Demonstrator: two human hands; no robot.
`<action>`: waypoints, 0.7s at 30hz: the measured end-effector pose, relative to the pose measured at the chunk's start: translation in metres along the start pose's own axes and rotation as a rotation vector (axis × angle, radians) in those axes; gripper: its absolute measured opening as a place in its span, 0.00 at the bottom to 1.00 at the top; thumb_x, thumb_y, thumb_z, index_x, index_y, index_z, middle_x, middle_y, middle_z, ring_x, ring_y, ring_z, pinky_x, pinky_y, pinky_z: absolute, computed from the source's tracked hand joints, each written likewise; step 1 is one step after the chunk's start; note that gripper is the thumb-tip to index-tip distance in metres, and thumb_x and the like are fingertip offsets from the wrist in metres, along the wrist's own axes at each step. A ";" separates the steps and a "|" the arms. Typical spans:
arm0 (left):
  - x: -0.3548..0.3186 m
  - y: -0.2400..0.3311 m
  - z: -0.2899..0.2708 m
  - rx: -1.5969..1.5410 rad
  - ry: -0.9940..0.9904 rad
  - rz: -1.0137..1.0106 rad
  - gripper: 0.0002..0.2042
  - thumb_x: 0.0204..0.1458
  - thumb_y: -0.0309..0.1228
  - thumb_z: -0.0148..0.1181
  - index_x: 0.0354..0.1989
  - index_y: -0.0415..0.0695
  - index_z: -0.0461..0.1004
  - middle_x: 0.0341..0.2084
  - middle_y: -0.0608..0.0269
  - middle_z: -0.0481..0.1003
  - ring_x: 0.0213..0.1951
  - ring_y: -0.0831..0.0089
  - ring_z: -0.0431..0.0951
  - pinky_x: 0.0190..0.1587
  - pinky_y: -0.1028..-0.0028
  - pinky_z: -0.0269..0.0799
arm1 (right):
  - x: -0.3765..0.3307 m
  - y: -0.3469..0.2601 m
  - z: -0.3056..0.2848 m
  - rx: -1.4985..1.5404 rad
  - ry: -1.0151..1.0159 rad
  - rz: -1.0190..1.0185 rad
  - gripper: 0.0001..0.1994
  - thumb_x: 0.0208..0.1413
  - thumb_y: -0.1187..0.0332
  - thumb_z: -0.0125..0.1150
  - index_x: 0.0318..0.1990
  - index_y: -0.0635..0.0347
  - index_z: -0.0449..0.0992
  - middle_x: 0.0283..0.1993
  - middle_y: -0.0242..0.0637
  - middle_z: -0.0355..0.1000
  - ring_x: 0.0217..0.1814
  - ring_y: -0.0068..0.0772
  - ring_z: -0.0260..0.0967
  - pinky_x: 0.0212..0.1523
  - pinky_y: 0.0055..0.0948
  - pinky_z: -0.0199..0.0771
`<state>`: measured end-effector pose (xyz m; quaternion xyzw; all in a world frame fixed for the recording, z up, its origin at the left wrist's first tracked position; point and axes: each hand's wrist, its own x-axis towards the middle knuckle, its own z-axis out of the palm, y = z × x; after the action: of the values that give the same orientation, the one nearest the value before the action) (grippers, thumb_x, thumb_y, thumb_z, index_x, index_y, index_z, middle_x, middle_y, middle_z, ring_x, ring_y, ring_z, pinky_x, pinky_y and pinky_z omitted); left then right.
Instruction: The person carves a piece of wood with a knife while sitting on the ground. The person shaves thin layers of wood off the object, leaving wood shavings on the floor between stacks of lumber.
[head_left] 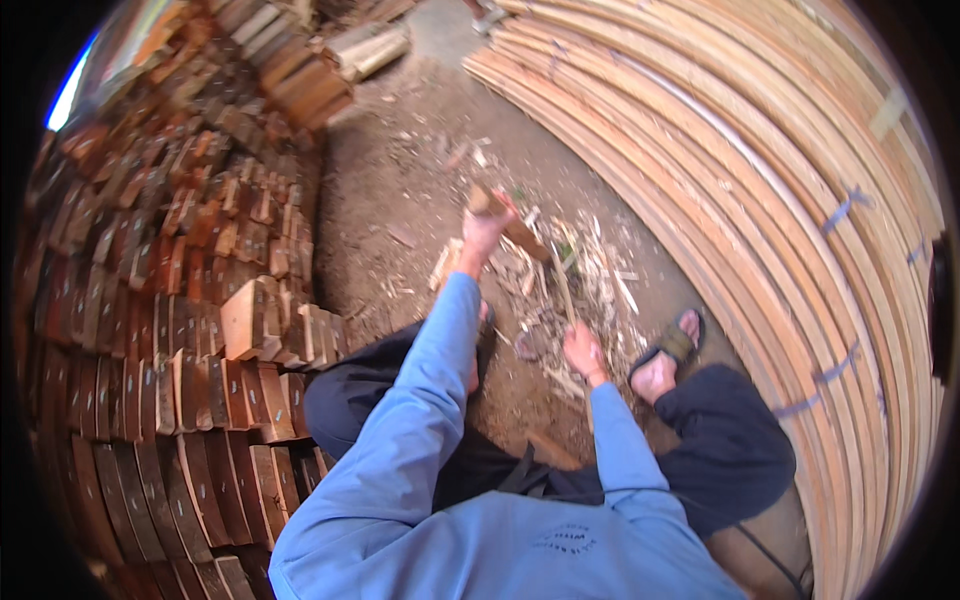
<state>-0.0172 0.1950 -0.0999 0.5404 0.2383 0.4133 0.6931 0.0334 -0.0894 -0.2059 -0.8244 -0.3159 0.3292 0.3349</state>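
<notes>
My left hand (484,236) is closed round a brown wood block (526,241), held at a slant over the ground in front of me. One end of the block sticks up past my fingers. My right hand (583,352) grips a long, thin wooden handle (564,290) lower down and to the right. The handle's far end meets the lower end of the block, where a small dark part shows; I cannot tell what kind of tool it is. Beneath both hands lie pale wood chips and splinters (600,262).
Stacked short wood blocks (200,390) rise close on my left. Long bundled boards (760,190) with blue ties curve along my right. My sandaled right foot (658,375) stands beside the chips. A black cable (770,555) runs at lower right. Another person's foot (489,18) shows at the top.
</notes>
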 end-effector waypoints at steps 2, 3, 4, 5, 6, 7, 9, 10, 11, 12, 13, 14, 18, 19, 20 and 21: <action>-0.001 -0.008 -0.004 0.104 0.013 0.033 0.12 0.47 0.19 0.65 0.39 0.43 0.73 0.33 0.68 0.76 0.37 0.77 0.76 0.41 0.72 0.76 | -0.009 0.011 0.006 0.075 -0.039 0.070 0.16 0.64 0.58 0.46 0.45 0.63 0.72 0.40 0.63 0.73 0.47 0.67 0.70 0.46 0.53 0.70; -0.002 -0.013 -0.011 0.135 0.054 0.078 0.11 0.47 0.18 0.64 0.39 0.43 0.73 0.34 0.68 0.76 0.38 0.77 0.76 0.42 0.72 0.76 | -0.010 0.003 -0.001 0.129 -0.093 0.147 0.17 0.65 0.56 0.45 0.45 0.62 0.72 0.41 0.63 0.73 0.47 0.66 0.70 0.46 0.53 0.70; 0.002 -0.014 -0.013 0.165 0.084 0.098 0.11 0.47 0.18 0.65 0.38 0.43 0.73 0.33 0.67 0.76 0.38 0.76 0.77 0.43 0.72 0.76 | -0.008 0.015 0.002 0.142 -0.081 0.171 0.19 0.65 0.55 0.44 0.45 0.64 0.71 0.42 0.63 0.72 0.47 0.66 0.70 0.47 0.53 0.69; 0.001 -0.017 -0.017 0.198 0.121 0.116 0.12 0.46 0.17 0.65 0.37 0.44 0.73 0.33 0.67 0.76 0.37 0.76 0.77 0.44 0.72 0.76 | -0.010 0.026 0.001 0.104 -0.084 0.176 0.20 0.66 0.55 0.44 0.45 0.65 0.71 0.43 0.63 0.72 0.48 0.66 0.70 0.48 0.53 0.69; 0.002 -0.018 -0.019 0.154 0.128 0.132 0.11 0.46 0.17 0.65 0.36 0.44 0.73 0.32 0.67 0.76 0.38 0.74 0.78 0.46 0.71 0.75 | -0.012 0.037 0.001 0.068 -0.088 0.178 0.21 0.66 0.54 0.43 0.45 0.67 0.71 0.44 0.64 0.72 0.49 0.66 0.70 0.49 0.53 0.69; 0.003 -0.016 -0.023 0.113 0.141 0.157 0.11 0.47 0.17 0.65 0.35 0.44 0.73 0.32 0.66 0.76 0.39 0.73 0.79 0.47 0.69 0.75 | -0.012 0.034 -0.005 -0.017 -0.106 0.149 0.22 0.66 0.54 0.43 0.46 0.69 0.70 0.45 0.64 0.72 0.50 0.66 0.69 0.50 0.53 0.69; 0.004 -0.011 -0.031 0.058 0.141 0.151 0.10 0.48 0.17 0.65 0.33 0.45 0.73 0.31 0.66 0.76 0.40 0.70 0.80 0.49 0.67 0.74 | -0.014 0.029 -0.007 -0.005 -0.052 0.134 0.18 0.65 0.58 0.45 0.43 0.70 0.68 0.36 0.65 0.72 0.42 0.67 0.71 0.45 0.56 0.69; 0.005 -0.011 -0.036 0.031 0.141 0.148 0.09 0.48 0.17 0.65 0.33 0.45 0.72 0.31 0.66 0.76 0.40 0.68 0.80 0.50 0.66 0.74 | -0.013 0.031 -0.007 -0.029 -0.014 0.084 0.17 0.65 0.59 0.45 0.41 0.69 0.67 0.32 0.64 0.72 0.37 0.67 0.71 0.40 0.56 0.70; 0.010 -0.011 -0.040 0.117 0.196 0.168 0.08 0.49 0.18 0.64 0.32 0.45 0.72 0.31 0.65 0.76 0.41 0.65 0.81 0.52 0.64 0.74 | -0.011 0.033 -0.007 -0.055 0.022 0.034 0.15 0.65 0.61 0.45 0.40 0.68 0.66 0.28 0.63 0.71 0.33 0.67 0.72 0.35 0.56 0.70; 0.010 -0.008 -0.041 0.115 0.216 0.193 0.08 0.49 0.18 0.64 0.31 0.45 0.72 0.31 0.64 0.76 0.40 0.65 0.82 0.52 0.64 0.74 | -0.007 0.033 -0.007 -0.047 0.041 0.021 0.13 0.65 0.64 0.46 0.39 0.68 0.65 0.26 0.64 0.71 0.33 0.67 0.72 0.36 0.57 0.70; 0.011 -0.008 -0.048 0.118 0.238 0.221 0.07 0.49 0.19 0.64 0.31 0.45 0.72 0.30 0.64 0.77 0.39 0.65 0.82 0.52 0.63 0.74 | -0.006 0.026 -0.006 -0.045 0.063 0.002 0.13 0.65 0.64 0.46 0.38 0.68 0.65 0.26 0.63 0.71 0.32 0.67 0.72 0.35 0.57 0.70; 0.012 -0.007 -0.056 0.094 0.250 0.175 0.07 0.49 0.19 0.64 0.30 0.45 0.72 0.30 0.64 0.77 0.39 0.66 0.82 0.51 0.63 0.74 | -0.005 0.020 -0.005 -0.044 0.085 -0.017 0.12 0.65 0.64 0.46 0.38 0.68 0.65 0.26 0.62 0.71 0.32 0.67 0.72 0.34 0.57 0.70; 0.020 -0.014 -0.085 -0.039 0.258 0.105 0.09 0.48 0.18 0.64 0.32 0.45 0.71 0.30 0.63 0.76 0.38 0.67 0.80 0.48 0.65 0.76 | -0.003 0.034 0.023 -0.128 0.020 0.014 0.14 0.65 0.65 0.47 0.39 0.71 0.69 0.23 0.59 0.72 0.31 0.62 0.75 0.34 0.53 0.74; 0.024 -0.015 -0.082 -0.068 0.248 0.099 0.09 0.48 0.17 0.64 0.32 0.44 0.70 0.30 0.63 0.75 0.37 0.66 0.80 0.47 0.65 0.76 | 0.001 0.053 0.034 -0.155 -0.047 0.017 0.15 0.65 0.65 0.47 0.40 0.72 0.70 0.22 0.58 0.72 0.30 0.61 0.75 0.34 0.51 0.76; 0.026 -0.015 -0.076 -0.083 0.270 0.078 0.10 0.48 0.17 0.63 0.34 0.45 0.70 0.31 0.62 0.75 0.35 0.66 0.80 0.47 0.65 0.75 | 0.008 0.067 0.040 -0.125 -0.017 0.024 0.15 0.65 0.65 0.48 0.40 0.73 0.70 0.22 0.57 0.72 0.30 0.61 0.75 0.35 0.51 0.76; 0.027 -0.015 -0.070 -0.088 0.254 0.072 0.10 0.48 0.17 0.63 0.34 0.45 0.70 0.31 0.62 0.74 0.35 0.66 0.79 0.47 0.66 0.75 | 0.011 0.076 0.046 -0.095 0.011 0.034 0.15 0.65 0.64 0.48 0.40 0.73 0.71 0.22 0.57 0.72 0.30 0.62 0.75 0.35 0.51 0.76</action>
<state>-0.0524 0.2553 -0.1319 0.4609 0.2861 0.5133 0.6650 0.0278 -0.1088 -0.2929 -0.8464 -0.3154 0.3150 0.2914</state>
